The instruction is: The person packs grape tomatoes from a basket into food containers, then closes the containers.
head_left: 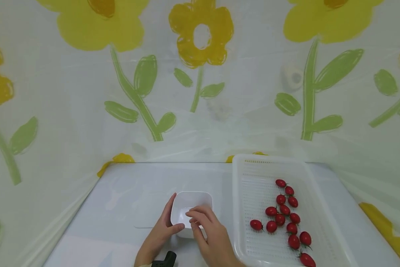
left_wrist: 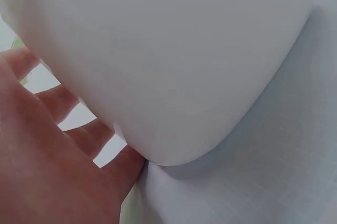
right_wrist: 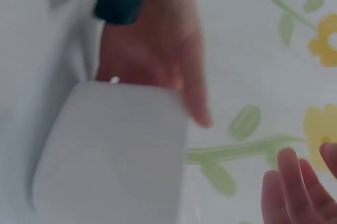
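Observation:
A white square container (head_left: 190,200) stands on the table, its opening facing up. My left hand (head_left: 161,228) grips its left side, with the thumb at the near rim and the fingers along the outer wall; in the left wrist view the fingers (left_wrist: 60,103) lie against that wall. My right hand (head_left: 213,237) hovers over the near right part of the opening. Its fingers are loosely bent and apart from the container (right_wrist: 113,150) in the right wrist view, with nothing seen between them. Part of the container's inside is hidden behind this hand.
Right of the hands lies a large white perforated basket (head_left: 237,207) holding several red cherry tomatoes (head_left: 280,219), some with green stems. A clear flat sheet or mark (head_left: 146,227) shows on the white table left of the container. A flower-printed curtain (head_left: 250,92) hangs behind.

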`<action>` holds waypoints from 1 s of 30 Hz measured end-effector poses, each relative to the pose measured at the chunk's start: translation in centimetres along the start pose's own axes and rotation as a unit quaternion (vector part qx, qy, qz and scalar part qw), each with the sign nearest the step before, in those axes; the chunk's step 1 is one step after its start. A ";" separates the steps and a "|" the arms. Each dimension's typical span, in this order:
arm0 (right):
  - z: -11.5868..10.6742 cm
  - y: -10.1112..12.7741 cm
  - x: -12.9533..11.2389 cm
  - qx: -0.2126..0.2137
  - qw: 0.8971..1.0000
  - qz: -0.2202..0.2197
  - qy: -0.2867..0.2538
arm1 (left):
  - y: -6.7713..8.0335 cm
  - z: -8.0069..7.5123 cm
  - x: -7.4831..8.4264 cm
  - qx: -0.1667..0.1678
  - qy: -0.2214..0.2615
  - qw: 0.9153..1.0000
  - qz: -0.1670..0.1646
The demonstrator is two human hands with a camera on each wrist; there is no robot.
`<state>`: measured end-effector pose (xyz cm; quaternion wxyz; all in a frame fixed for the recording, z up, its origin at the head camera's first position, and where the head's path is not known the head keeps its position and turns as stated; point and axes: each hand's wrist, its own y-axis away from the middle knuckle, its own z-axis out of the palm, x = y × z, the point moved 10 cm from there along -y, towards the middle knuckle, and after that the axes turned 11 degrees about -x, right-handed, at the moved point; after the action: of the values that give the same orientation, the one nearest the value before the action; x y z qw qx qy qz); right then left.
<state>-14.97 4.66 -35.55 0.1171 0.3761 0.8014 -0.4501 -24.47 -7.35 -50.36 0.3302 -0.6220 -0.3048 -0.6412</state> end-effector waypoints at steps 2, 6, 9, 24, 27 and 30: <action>-0.2 -0.2 -1.0 -0.016 0.999 -0.025 -0.032 | 0.1 -0.1 -0.1 0.006 -0.007 1.000 -0.004; -1.0 -0.5 -2.0 -0.055 0.995 -0.033 -0.082 | 0.0 -0.1 -0.3 0.020 0.000 1.000 -0.009; -2.0 -0.5 -1.5 -0.084 0.989 0.018 -0.118 | 0.0 0.1 -0.6 0.027 0.005 0.999 -0.019; -9.4 0.0 3.4 -0.119 0.968 0.212 -0.054 | -0.7 -0.1 -1.0 0.057 -0.005 0.998 -0.020; -10.6 0.3 4.8 -0.132 0.966 0.223 -0.023 | -0.7 -0.2 -1.1 0.060 -0.010 0.998 -0.029; -11.8 0.5 6.8 -0.151 0.962 0.228 0.001 | -0.7 -0.3 -1.1 0.062 -0.017 0.997 -0.033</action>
<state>-17.49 17.79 -32.77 0.2709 0.5273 0.7534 -0.2845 -25.19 -7.09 -51.43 0.3413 -0.6010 -0.3699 -0.6208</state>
